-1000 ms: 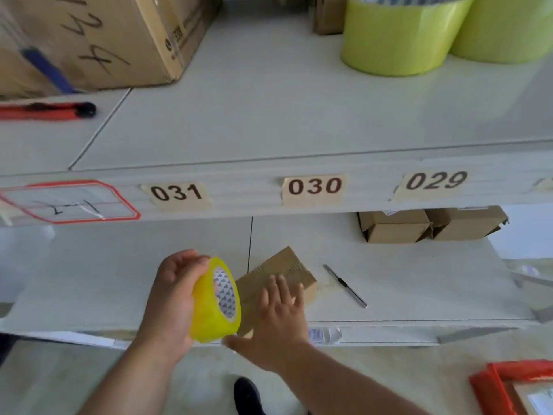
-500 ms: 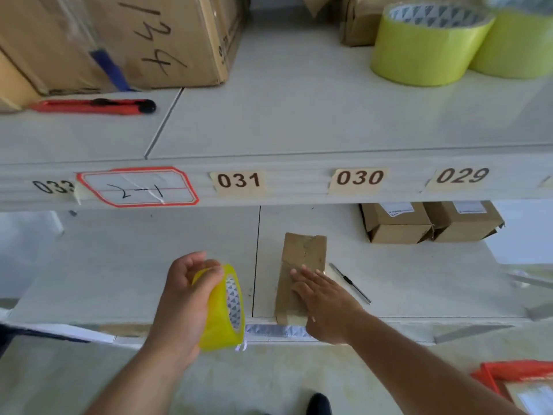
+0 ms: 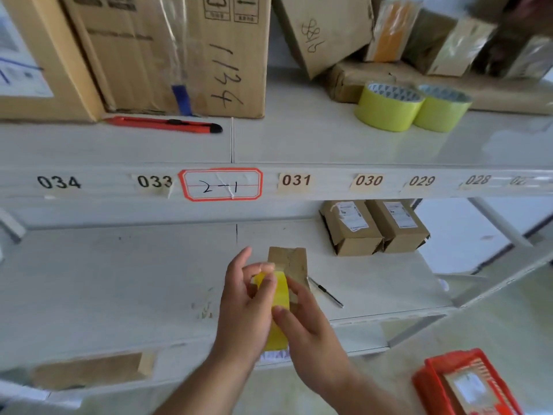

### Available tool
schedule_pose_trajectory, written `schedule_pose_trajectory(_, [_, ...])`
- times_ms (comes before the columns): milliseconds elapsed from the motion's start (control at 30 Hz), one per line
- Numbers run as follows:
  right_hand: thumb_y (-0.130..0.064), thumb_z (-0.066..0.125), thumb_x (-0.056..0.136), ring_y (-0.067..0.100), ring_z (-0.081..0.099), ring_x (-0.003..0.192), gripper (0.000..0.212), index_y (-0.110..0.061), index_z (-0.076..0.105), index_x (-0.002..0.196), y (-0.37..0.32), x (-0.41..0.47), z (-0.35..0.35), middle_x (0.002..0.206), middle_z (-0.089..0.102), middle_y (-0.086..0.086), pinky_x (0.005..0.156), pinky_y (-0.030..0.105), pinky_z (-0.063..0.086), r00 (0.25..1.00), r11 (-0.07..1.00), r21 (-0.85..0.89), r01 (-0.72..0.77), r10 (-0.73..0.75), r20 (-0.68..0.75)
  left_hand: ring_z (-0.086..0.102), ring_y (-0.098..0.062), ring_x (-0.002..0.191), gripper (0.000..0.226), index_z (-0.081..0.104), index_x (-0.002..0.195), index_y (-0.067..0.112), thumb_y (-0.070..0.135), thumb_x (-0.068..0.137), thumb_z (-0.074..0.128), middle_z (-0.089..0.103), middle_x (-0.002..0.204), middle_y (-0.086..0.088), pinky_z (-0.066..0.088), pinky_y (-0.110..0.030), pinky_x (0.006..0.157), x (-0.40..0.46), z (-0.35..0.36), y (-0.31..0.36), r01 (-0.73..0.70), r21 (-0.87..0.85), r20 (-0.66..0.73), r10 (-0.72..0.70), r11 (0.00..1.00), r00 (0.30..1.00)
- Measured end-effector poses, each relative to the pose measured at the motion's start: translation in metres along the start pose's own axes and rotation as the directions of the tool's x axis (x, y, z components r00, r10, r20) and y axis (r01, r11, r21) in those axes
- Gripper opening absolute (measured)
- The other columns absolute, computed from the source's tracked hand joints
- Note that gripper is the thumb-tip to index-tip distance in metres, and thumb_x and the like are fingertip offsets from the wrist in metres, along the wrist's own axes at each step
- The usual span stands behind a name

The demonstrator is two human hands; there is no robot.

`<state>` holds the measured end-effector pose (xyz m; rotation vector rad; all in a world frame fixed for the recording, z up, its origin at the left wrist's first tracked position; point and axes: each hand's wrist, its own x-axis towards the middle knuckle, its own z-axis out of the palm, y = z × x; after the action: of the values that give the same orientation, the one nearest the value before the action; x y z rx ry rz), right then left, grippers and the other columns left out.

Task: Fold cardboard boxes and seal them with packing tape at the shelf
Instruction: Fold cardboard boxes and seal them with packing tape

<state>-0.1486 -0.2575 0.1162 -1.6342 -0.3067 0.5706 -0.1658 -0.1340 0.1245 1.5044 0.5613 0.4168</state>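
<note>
A yellow roll of packing tape (image 3: 279, 298) is held upright in front of the lower shelf (image 3: 119, 283). My left hand (image 3: 242, 307) grips the roll from the left, fingers curled over its top. My right hand (image 3: 302, 319) touches the roll's right face, thumb and fingers pinching at its rim. Behind the roll a small flat brown cardboard box (image 3: 291, 262) lies on the lower shelf, partly hidden by the hands.
A thin pen-like tool (image 3: 326, 292) lies right of the box. Two small labelled boxes (image 3: 374, 226) stand further back right. On the upper shelf lie a red box cutter (image 3: 164, 124), two green-yellow tape rolls (image 3: 413, 107) and large cartons (image 3: 179, 55). A red crate (image 3: 466, 384) sits low right.
My right hand has left the small box and come over to the tape roll. The left hand has carried the roll up and right, in front of the box. The view shifted right.
</note>
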Motion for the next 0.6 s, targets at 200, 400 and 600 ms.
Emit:
schedule_pose_trajectory(200, [-0.023, 0.062, 0.089, 0.048, 0.067, 0.104, 0.065, -0.035, 0.036, 0.148, -0.006, -0.013, -0.002, 0.107, 0.074, 0.019, 0.098, 0.064, 0.052, 1.000, 0.999, 0.036, 0.000, 0.000, -0.014, 0.072, -0.017, 0.096, 0.043, 0.062, 0.126, 0.038, 0.020, 0.090, 0.078, 0.078, 0.095, 0.006, 0.056, -0.045, 0.096, 0.009, -0.033, 0.008, 0.020, 0.057, 0.124, -0.027, 0.998, 0.992])
schedule_pose_trajectory(400, [-0.036, 0.069, 0.084, 0.043, 0.070, 0.093, 0.065, -0.040, 0.043, 0.144, -0.019, -0.011, -0.006, 0.108, 0.066, 0.029, 0.091, 0.063, 0.056, 0.998, 0.993, 0.110, -0.045, 0.050, -0.039, 0.073, -0.007, 0.088, 0.040, 0.063, 0.120, 0.036, 0.010, 0.093, 0.075, 0.077, 0.092, 0.011, 0.052, -0.013, 0.076, 0.001, -0.031, 0.017, -0.206, 0.108, 0.198, 0.182, 0.972, 0.963])
schedule_pose_trajectory(600, [-0.030, 0.062, 0.089, 0.030, 0.074, 0.099, 0.029, -0.041, 0.064, 0.116, -0.022, -0.010, -0.007, 0.107, 0.071, 0.017, 0.067, 0.046, 0.061, 0.999, 0.985, 0.169, -0.033, 0.031, 0.016, 0.074, -0.005, 0.086, 0.036, 0.065, 0.121, 0.028, 0.010, 0.092, 0.075, 0.079, 0.093, 0.008, 0.053, -0.011, 0.071, -0.010, -0.021, 0.021, -0.192, -0.010, 0.139, 0.192, 0.981, 0.972])
